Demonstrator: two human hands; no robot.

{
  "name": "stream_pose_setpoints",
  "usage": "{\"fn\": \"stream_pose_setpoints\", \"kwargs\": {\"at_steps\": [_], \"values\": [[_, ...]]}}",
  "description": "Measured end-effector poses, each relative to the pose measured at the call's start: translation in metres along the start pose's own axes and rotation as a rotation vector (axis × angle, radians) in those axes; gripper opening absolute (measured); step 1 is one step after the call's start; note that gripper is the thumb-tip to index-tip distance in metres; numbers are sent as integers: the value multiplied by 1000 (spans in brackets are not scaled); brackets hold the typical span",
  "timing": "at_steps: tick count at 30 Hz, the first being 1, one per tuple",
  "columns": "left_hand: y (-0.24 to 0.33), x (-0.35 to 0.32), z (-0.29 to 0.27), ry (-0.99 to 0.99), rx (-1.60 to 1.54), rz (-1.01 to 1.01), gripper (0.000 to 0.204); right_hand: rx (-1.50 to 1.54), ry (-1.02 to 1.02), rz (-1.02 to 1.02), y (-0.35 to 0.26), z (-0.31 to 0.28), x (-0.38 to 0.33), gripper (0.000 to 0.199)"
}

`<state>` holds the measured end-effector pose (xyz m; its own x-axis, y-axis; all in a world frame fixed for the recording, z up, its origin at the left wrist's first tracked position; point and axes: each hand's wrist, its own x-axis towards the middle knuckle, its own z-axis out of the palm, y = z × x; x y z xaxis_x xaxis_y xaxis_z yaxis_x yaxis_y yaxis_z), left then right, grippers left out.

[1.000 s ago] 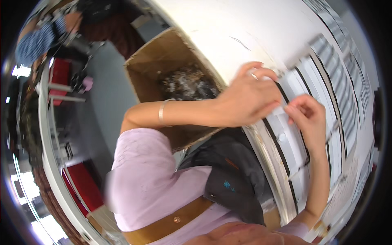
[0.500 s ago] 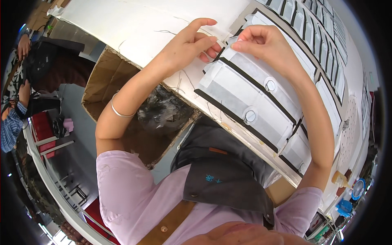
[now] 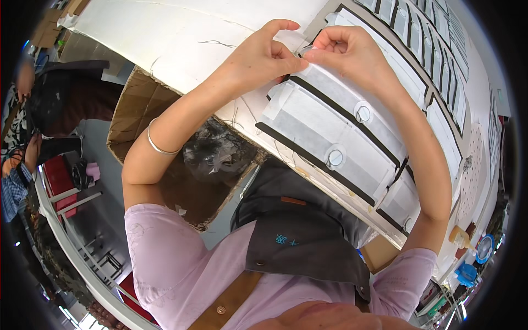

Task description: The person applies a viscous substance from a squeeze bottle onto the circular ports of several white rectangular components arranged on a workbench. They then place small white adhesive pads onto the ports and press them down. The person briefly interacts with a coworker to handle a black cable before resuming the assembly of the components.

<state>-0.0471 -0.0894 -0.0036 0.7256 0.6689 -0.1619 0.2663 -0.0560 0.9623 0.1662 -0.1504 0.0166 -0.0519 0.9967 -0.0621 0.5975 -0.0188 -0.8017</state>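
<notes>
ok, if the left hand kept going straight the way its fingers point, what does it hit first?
Probably the bent fingers of the right hand, just to the right of the left hand. Depth is unclear there, so it might pass over or under them.

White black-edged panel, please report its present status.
Right hand pinching far end of white black-edged panel. Left hand beside it, grip unclear. Fingers partly hide that end.

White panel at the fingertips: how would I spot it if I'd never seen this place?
Start at the white table beside the open cardboard box. From the table's near edge, pass the front panel and cross the black strip to the white panel beyond. Unlike the front panel, it has the left hand and right hand at its upper-left end.
</notes>
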Motion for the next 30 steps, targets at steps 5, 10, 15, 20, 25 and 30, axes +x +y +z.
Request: {"fn": "stream_pose_setpoints", "kwargs": {"at_steps": [5,10,15,20,25,30], "values": [[1,2,0,20,14,-25,71,-326,135,-177,-11,-5,-11,20],[3,3,1,21,3,-17,73,-536,154,-600,6,-7,-23,19],[4,4,2,37,26,-19,73,-854,141,-576,1,0,-33,29],[3,3,2,35,39,-29,72,-851,137,-503,-2,-2,-33,34],[9,7,4,67,42,-42,76,-677,217,-456,-9,-27,-49,30],[7,21,8,100,222,-13,73,-493,237,-439,-16,-64,-106,17]]}}
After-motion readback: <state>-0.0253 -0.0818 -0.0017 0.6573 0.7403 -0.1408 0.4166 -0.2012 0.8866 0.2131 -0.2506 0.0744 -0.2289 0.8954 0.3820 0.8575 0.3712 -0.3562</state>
